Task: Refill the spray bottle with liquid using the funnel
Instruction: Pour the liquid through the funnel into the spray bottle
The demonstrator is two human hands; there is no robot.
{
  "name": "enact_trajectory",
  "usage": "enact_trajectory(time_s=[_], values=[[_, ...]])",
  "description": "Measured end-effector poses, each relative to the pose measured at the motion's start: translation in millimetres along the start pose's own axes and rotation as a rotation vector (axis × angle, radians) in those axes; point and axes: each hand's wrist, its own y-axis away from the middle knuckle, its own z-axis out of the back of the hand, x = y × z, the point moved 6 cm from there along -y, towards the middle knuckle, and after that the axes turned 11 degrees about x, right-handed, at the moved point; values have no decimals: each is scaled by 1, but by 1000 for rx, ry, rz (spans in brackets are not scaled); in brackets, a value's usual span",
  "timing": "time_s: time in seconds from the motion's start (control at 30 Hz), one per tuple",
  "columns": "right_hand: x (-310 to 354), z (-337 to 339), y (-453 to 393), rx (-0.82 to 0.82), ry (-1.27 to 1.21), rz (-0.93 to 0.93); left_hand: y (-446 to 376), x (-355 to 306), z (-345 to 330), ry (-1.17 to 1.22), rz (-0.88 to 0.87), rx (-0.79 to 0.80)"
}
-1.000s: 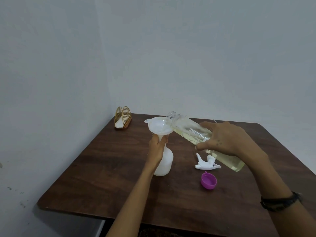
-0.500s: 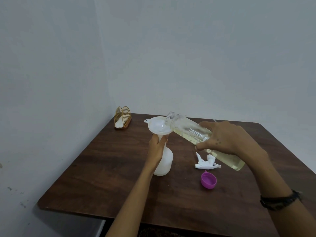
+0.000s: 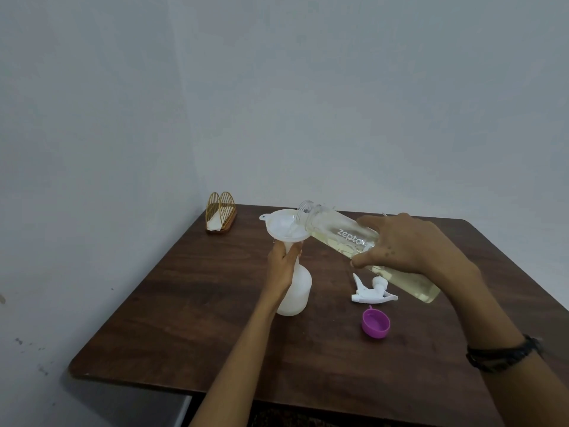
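White plastic spray bottle (image 3: 297,291): upright on your worktop (image 3: 215,334), left hand (image 3: 281,263) gripping its neck under white funnel (image 3: 284,228). Right hand (image 3: 406,241) holds tilted clear bottle (image 3: 345,237), pouring underway; white trigger head (image 3: 369,292) not yet refitted.

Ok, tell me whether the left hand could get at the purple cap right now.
Probably not yet: the left hand grips the spray bottle under the funnel. The purple cap lies unobstructed on the table.
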Motion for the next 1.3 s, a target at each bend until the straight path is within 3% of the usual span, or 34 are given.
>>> enact_trajectory(time_s=[1.3], values=[[4, 5, -1, -20, 20, 32, 5, -7, -1, -1, 33, -7]])
